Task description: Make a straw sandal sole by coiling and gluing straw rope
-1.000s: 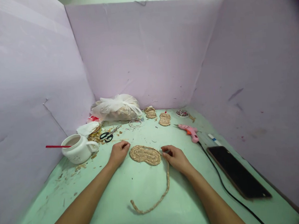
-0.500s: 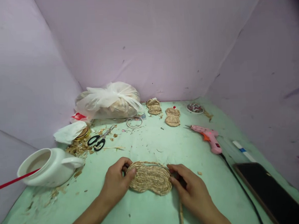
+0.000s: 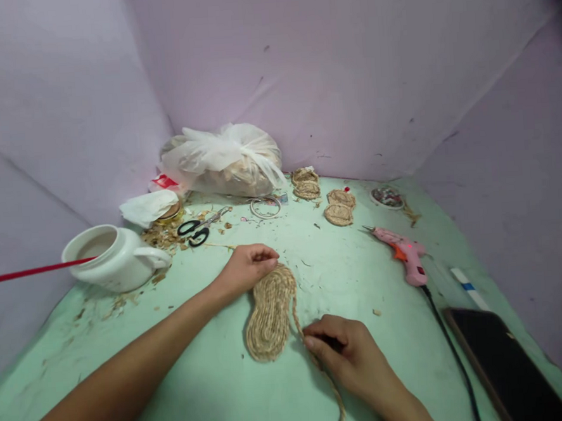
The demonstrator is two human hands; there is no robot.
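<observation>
A coiled, sole-shaped piece of braided straw (image 3: 270, 316) lies lengthwise on the green tabletop, narrower at its waist. My left hand (image 3: 253, 266) is closed on its far end, thumb and fingers pinched at the edge. From that end a loose straw cord (image 3: 338, 401) runs down along the right side, with a small gap between it and the coil. My right hand (image 3: 339, 346) pinches this cord between thumb and fingers, right of the coil.
A white pot (image 3: 117, 262) with a red stick stands left, near black-handled scissors (image 3: 199, 231) and straw scraps. Behind are a tied plastic bag (image 3: 231, 166) and small woven pieces (image 3: 340, 207). Rightward lie a pink glue gun (image 3: 407, 253), its cable and a dark phone (image 3: 509, 361).
The coiled piece has turned from crosswise to lengthwise. My left hand moved up to its far end, while my right hand left its edge and now pinches the cord. The camera view shifted.
</observation>
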